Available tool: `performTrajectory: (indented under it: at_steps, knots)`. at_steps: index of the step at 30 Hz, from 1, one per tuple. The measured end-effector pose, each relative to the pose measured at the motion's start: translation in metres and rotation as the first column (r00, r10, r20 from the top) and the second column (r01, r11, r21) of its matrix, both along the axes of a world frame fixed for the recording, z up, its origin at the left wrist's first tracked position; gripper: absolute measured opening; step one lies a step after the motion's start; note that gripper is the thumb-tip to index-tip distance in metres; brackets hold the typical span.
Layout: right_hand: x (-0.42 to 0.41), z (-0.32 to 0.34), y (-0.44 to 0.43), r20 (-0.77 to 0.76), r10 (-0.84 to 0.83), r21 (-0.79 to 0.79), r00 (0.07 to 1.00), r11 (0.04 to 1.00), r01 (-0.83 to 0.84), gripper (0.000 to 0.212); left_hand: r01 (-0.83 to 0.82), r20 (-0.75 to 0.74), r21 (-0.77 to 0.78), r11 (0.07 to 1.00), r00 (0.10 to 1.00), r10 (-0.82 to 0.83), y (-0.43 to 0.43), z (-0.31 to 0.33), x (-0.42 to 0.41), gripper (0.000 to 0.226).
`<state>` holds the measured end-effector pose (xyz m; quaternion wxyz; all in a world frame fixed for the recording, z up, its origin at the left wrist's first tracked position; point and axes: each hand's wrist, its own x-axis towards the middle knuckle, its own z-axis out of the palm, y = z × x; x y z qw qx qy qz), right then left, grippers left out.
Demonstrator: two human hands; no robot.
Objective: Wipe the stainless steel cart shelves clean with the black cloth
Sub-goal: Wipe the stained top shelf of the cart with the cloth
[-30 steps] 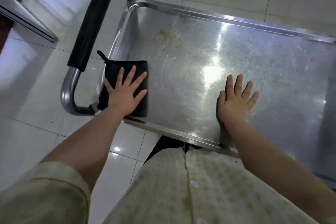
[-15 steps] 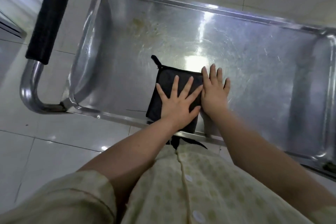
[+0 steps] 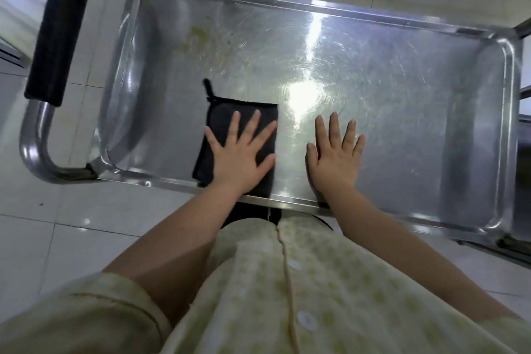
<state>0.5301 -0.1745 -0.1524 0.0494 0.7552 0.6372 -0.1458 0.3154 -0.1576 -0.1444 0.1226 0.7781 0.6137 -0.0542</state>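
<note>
Pressing flat, left hand pins folded black cloth on scratched steel shelf.

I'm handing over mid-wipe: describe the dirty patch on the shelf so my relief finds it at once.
Start at the steel shelf and go to its far corner nearest the black handle. The yellowish-brown smear lies there, beyond the black cloth under the left hand. It is the only discoloured spot on the metal.

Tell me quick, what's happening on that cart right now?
Left hand flat on black cloth, near edge of top shelf. Right hand open, flat on bare steel. Yellowish stains far-left, unwiped. Nothing in the way.
</note>
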Motion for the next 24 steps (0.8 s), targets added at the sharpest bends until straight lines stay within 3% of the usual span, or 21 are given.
performTrajectory:
  at_steps: [5, 9, 14, 18, 20, 24]
  knots:
    - [-0.002, 0.000, 0.001, -0.011, -0.008, 0.007, 1.000, 1.000, 0.008, 0.060, -0.197, -0.063, 0.017, 0.980, 0.978, 0.198, 0.019, -0.003, -0.130, 0.065]
    - [-0.007, 0.001, 0.004, 0.017, -0.010, 0.006, 1.000, 1.000, 0.010, 0.060, -0.217, -0.088, -0.019, 0.976, 0.973, 0.214, 0.032, 0.002, -0.168, 0.065]
    - [-0.015, 0.006, 0.014, -0.010, -0.050, -0.037, 0.999, 0.998, 0.050, 0.058, -0.199, -0.051, -0.039, 0.979, 0.979, 0.197, 0.027, 0.003, -0.092, 0.067]
    - [-0.032, 0.015, 0.046, -0.145, -0.023, 0.075, 0.989, 0.997, 0.034, 0.057, 0.088, 0.015, -0.064, 0.994, 0.996, -0.087, 0.022, 0.003, 0.009, 0.058]
    - [-0.037, 0.015, 0.063, -0.119, -0.046, 0.055, 0.992, 0.997, 0.053, 0.056, 0.163, 0.060, -0.073, 0.984, 0.986, -0.159, 0.026, 0.005, 0.026, 0.055]
    - [-0.037, 0.004, 0.068, -0.009, -0.077, -0.014, 0.997, 0.997, 0.077, 0.055, 0.137, 0.053, -0.044, 0.990, 0.989, -0.135, 0.044, 0.006, 0.001, 0.056]
